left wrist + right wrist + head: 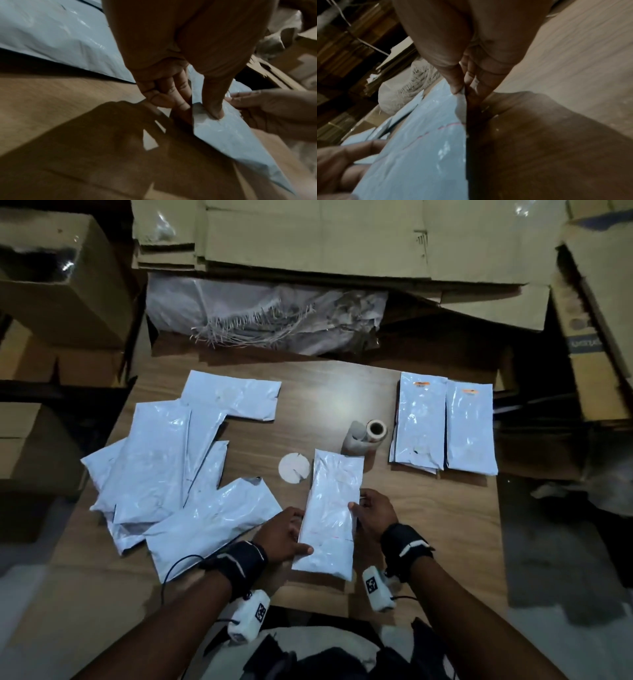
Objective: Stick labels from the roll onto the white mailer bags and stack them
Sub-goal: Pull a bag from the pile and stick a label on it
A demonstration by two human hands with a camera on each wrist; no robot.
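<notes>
A white mailer bag [330, 515] lies lengthwise at the near middle of the wooden table [445, 525], held by both hands. My left hand [286, 534] pinches its left edge, thumb on top [212, 108] and fingers beneath. My right hand [371, 513] pinches the right edge [462, 100] the same way. The label roll [371, 433] lies on its side just beyond the bag. Several loose white bags [164, 467] are spread over the left of the table. Two neat stacks of labelled bags [445, 426] sit at the right.
A round white paper disc [294, 468] lies left of the held bag's far end. Cardboard boxes [58, 285] and flattened cartons [342, 237] ring the table, with a frayed woven sack [267, 316] behind it. A cable runs from my left wrist.
</notes>
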